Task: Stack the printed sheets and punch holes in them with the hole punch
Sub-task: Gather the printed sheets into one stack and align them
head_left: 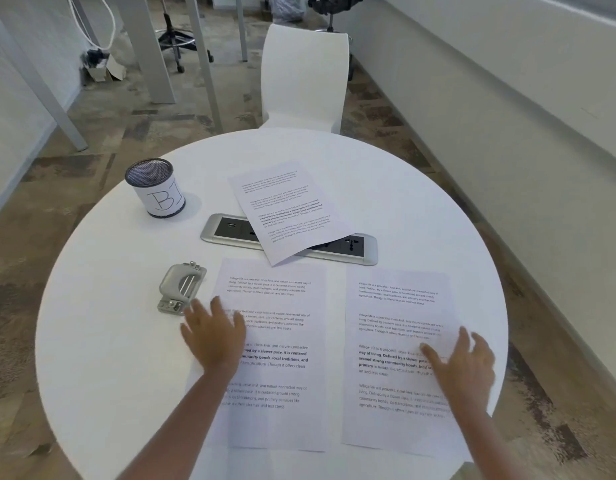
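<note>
Matt paper sheets [275, 341], seemingly metal hole punch [181, 287]

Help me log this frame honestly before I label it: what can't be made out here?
Head view:
- Middle of the socket strip: hidden under the far sheet.
- Mesh cup: contents not visible; its handwritten label wraps out of sight.
- Left sheet: some text covered by the left hand.
- Right hand: motion-blurred, contact with the right sheet unclear.
- Hole punch: slot not visible.
</note>
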Demonstrator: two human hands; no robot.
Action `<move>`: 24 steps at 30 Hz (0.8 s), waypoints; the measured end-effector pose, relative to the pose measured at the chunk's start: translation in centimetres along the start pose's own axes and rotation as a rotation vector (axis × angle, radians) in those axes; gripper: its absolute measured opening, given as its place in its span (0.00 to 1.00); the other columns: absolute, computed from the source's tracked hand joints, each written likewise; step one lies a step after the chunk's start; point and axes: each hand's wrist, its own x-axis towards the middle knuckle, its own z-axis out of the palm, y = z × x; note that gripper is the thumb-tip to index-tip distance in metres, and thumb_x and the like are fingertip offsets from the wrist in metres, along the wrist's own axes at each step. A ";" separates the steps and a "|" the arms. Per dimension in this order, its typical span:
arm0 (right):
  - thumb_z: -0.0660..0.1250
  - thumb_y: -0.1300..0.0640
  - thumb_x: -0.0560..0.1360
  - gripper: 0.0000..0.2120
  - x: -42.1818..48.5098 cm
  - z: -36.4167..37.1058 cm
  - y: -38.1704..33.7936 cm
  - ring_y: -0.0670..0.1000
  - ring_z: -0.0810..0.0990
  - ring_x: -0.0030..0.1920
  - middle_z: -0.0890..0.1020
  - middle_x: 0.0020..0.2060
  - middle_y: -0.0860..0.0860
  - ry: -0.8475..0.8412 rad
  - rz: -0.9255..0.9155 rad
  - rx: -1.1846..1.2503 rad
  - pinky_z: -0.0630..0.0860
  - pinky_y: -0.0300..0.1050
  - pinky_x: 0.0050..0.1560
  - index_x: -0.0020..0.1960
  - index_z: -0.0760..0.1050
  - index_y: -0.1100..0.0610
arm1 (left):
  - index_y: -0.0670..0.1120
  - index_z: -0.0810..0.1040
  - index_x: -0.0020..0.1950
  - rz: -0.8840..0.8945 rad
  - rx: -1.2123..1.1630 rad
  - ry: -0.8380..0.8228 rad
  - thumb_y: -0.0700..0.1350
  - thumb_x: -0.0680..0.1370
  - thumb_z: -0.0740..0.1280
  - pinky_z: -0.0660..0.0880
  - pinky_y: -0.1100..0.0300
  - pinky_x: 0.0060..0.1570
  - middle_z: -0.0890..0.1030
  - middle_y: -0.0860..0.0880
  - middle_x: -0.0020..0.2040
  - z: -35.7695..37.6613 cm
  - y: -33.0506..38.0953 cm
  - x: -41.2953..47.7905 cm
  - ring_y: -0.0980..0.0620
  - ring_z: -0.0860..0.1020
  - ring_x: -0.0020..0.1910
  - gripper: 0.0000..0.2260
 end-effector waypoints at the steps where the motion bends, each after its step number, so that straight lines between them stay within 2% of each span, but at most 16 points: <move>1: 0.69 0.43 0.69 0.41 0.1 -0.3 0.4 0.65 0.59 0.71 0.62 0.70 0.66 -0.018 0.058 0.028 0.63 0.63 0.66 0.72 0.57 0.64 | 0.37 0.70 0.64 -0.060 -0.031 -0.013 0.46 0.76 0.64 0.62 0.42 0.66 0.63 0.34 0.71 -0.3 -0.2 0.0 0.37 0.62 0.70 0.20; 3: 0.70 0.41 0.68 0.44 0.1 -0.7 0.7 0.66 0.60 0.69 0.62 0.69 0.66 -0.049 0.134 0.056 0.64 0.62 0.65 0.71 0.57 0.65 | 0.38 0.70 0.63 -0.134 -0.053 -0.044 0.48 0.75 0.65 0.65 0.42 0.63 0.64 0.36 0.71 -0.7 -0.3 0.0 0.37 0.65 0.67 0.21; 6: 0.71 0.42 0.67 0.43 0.0 -0.9 0.3 0.66 0.61 0.68 0.63 0.67 0.66 -0.081 0.145 0.062 0.66 0.61 0.63 0.70 0.59 0.65 | 0.39 0.69 0.63 -0.158 -0.026 -0.084 0.50 0.75 0.65 0.67 0.44 0.59 0.66 0.37 0.66 -0.8 0.1 -0.4 0.38 0.67 0.63 0.21; 13: 0.72 0.45 0.67 0.39 -1.5 0.0 -1.9 0.64 0.61 0.67 0.63 0.66 0.63 -0.130 0.070 0.143 0.68 0.60 0.61 0.69 0.61 0.63 | 0.40 0.68 0.62 -0.139 -0.055 -0.164 0.50 0.75 0.66 0.71 0.46 0.56 0.68 0.39 0.63 -0.6 1.9 -1.6 0.40 0.67 0.61 0.21; 18: 0.72 0.48 0.69 0.39 -2.0 0.5 -2.8 0.63 0.59 0.68 0.62 0.67 0.62 -0.181 -0.013 0.220 0.68 0.57 0.62 0.71 0.59 0.62 | 0.38 0.69 0.61 -0.099 -0.213 -0.252 0.45 0.75 0.67 0.72 0.44 0.56 0.68 0.38 0.62 -0.5 2.9 -2.0 0.38 0.69 0.61 0.19; 21: 0.69 0.50 0.72 0.35 -1.7 0.3 -2.3 0.64 0.60 0.69 0.65 0.67 0.64 -0.153 0.004 0.297 0.65 0.57 0.64 0.71 0.59 0.64 | 0.36 0.70 0.61 -0.101 -0.215 -0.252 0.45 0.75 0.66 0.71 0.44 0.56 0.69 0.37 0.61 -0.6 3.3 -2.2 0.37 0.70 0.61 0.18; 24: 0.66 0.50 0.74 0.30 -1.4 0.2 -1.5 0.65 0.62 0.67 0.66 0.65 0.67 -0.098 0.101 0.251 0.65 0.59 0.63 0.68 0.63 0.67 | 0.35 0.70 0.59 -0.122 -0.117 -0.224 0.46 0.76 0.64 0.71 0.46 0.55 0.70 0.37 0.61 -0.7 3.2 -2.6 0.39 0.70 0.60 0.17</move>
